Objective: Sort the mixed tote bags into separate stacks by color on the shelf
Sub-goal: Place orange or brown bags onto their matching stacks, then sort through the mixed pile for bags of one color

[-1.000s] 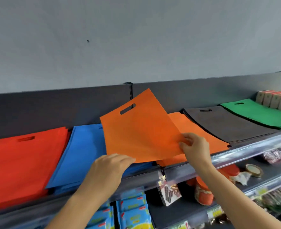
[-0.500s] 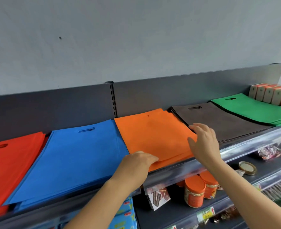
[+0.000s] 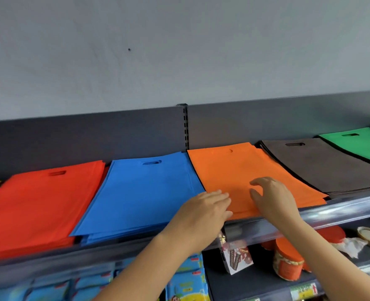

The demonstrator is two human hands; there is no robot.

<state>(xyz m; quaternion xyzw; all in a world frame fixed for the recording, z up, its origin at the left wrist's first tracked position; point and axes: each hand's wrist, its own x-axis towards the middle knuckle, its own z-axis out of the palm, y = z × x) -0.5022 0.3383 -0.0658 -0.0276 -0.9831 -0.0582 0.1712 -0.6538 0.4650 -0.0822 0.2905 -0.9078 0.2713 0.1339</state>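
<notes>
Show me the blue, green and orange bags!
blue bags point(image 3: 140, 192), head view, middle of top bag.
green bags point(image 3: 363, 147), head view, middle of top bag.
orange bags point(image 3: 234, 168), head view, upper part of top bag.

No legible text anywhere

Plain grey wall point(image 3: 179, 51) above dark metal shelving back panel point(image 3: 93, 135).

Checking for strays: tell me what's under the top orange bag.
Under the top orange bag only more orange layers show at its right front edge. Everything deeper is covered.
</notes>
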